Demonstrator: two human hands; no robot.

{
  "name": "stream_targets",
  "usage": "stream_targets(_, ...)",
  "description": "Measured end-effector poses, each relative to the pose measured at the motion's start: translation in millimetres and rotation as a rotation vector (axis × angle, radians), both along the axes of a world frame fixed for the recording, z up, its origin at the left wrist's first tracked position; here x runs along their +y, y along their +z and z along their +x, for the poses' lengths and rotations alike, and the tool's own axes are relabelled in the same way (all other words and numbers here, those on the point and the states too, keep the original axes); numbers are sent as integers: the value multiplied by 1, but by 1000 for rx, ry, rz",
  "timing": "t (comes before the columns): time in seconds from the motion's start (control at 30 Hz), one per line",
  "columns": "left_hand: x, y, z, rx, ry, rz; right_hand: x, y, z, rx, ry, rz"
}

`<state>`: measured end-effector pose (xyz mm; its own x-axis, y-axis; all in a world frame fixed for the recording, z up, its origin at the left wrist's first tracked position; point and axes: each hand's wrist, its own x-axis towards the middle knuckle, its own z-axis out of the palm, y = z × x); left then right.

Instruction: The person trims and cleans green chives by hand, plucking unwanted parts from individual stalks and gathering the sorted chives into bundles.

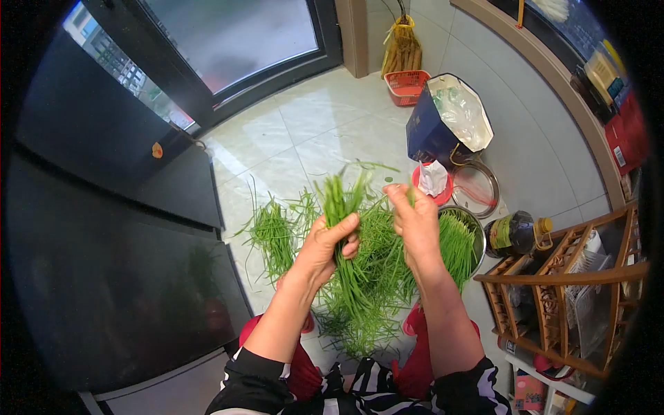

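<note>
My left hand (328, 242) is closed around a bunch of garlic chives (340, 197), its cut ends up and its long leaves hanging below. Beside it, my right hand (413, 220) is raised with thumb and fingers pinched; a bit of green shows between them, apparently a chive blade, slightly blurred. Under both hands a loose heap of chives (373, 277) spreads over the floor between my feet. A smaller pile of chives (271, 238) lies to the left. On the right, a metal basin (477, 238) holds chives lined up lengthwise.
A dark blue paper bag (430, 131) lined with plastic stands ahead, near a red basket (407, 86). A red bowl with white paper (433, 178) and a round lid (478, 190) lie by the wall. A dark bottle (510, 234) and wooden rack (560, 280) are right; a black cabinet (117, 277) is left.
</note>
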<state>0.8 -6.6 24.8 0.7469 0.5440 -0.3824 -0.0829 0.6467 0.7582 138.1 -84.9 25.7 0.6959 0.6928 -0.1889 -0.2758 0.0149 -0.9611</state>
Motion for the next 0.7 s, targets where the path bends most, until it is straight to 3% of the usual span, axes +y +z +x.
stream_targets(0.23,29,6,-15,62,91,-38,-8,2,22,210,-286,203)
stream_targets(0.33,51,-1,-34,83,247,-53,-17,1,43,256,-401,296)
stream_targets(0.47,75,-10,-58,77,531,-24,-23,5,51,242,-368,313)
stream_targets(0.7,67,-3,-55,71,366,7,-20,10,42,200,-245,246)
